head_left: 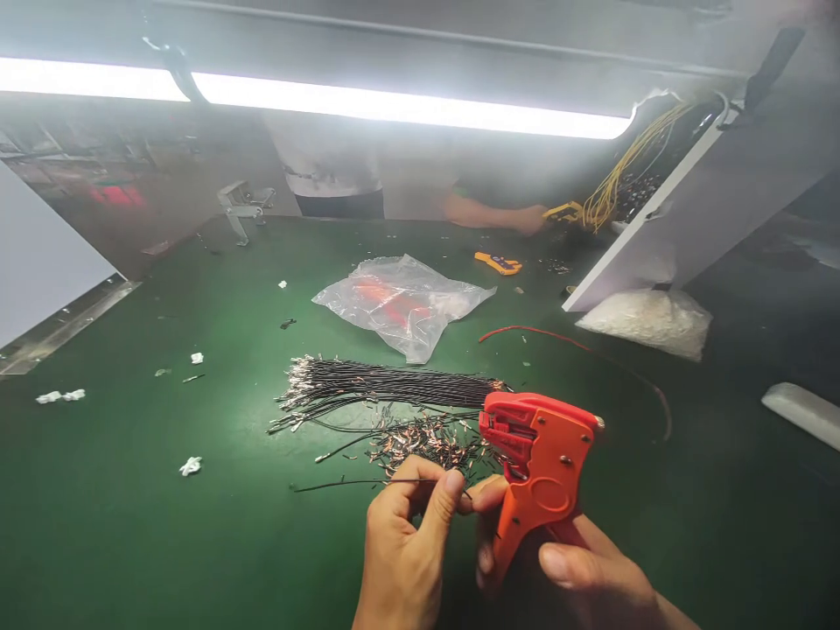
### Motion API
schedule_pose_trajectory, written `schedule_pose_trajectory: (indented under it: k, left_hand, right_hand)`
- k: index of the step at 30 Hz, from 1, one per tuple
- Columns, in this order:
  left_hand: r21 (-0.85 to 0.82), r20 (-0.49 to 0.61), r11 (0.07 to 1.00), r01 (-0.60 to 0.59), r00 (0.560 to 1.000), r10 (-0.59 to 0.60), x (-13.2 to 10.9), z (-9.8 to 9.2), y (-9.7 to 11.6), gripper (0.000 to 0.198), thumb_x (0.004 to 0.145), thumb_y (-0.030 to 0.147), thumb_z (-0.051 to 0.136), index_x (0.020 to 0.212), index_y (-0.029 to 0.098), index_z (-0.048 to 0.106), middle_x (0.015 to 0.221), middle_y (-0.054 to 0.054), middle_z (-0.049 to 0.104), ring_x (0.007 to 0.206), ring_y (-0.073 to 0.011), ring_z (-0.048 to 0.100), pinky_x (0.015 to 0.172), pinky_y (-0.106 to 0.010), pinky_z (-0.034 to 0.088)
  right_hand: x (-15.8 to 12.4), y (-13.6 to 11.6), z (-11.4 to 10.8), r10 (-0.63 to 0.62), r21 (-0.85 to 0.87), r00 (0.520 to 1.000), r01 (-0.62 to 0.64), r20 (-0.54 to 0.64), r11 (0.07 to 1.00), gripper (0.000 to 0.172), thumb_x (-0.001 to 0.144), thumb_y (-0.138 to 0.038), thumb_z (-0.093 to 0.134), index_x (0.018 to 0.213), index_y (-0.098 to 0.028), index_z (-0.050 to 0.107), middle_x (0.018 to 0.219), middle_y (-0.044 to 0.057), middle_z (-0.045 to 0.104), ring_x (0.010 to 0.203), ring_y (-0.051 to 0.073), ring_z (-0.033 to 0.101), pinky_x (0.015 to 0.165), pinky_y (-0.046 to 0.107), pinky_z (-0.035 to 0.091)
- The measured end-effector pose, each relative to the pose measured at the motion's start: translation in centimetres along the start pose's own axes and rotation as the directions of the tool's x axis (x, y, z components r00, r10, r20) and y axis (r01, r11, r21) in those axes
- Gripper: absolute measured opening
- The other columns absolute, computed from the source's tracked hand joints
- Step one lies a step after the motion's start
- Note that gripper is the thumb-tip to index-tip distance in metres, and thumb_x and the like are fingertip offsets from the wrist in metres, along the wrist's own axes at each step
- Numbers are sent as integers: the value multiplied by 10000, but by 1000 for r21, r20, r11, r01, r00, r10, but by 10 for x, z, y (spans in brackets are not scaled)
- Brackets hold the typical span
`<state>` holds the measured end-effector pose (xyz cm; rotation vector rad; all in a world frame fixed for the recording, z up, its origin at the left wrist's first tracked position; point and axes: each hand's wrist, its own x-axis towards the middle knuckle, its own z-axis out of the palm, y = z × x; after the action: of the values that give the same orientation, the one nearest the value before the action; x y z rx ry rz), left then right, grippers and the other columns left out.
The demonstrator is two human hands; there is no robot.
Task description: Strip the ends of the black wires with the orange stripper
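Between thumb and forefinger, my left hand (413,534) pinches a thin black wire (347,484) that stretches out to the left. Its near end lies by the fingers of my right hand (591,569), which is wrapped round the handle of an orange-red wire stripper (551,464). The stripper's jaws face left, above the wire's end. Behind the hands lies a bundle of black wires (394,382) with metal terminals on the left ends and some bare copper at the right. Clipped bits of insulation and copper (426,440) are heaped in front of the bundle.
A clear plastic bag (420,302) with something orange lies beyond the bundle. Behind it rests a yellow hand tool (499,263). A red wire (557,334) curves to the right, near a bag of white pieces (649,322). A co-worker's arm (492,213) reaches in across the table.
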<state>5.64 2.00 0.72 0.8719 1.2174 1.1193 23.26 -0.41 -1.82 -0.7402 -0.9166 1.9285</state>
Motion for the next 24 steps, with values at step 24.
schedule_pose_trajectory:
  k: [24]
  left_hand:
    - [-378, -313, 914, -149, 950, 25, 11, -30, 27, 389, 571, 564, 903, 732, 231, 782, 538, 31, 590, 471, -58, 492, 453, -159, 408]
  right_hand:
    - [4, 7, 6, 72, 255, 979, -120, 188, 959, 428, 793, -350, 766, 1132, -95, 716, 996, 153, 804, 865, 197, 753, 777, 264, 525]
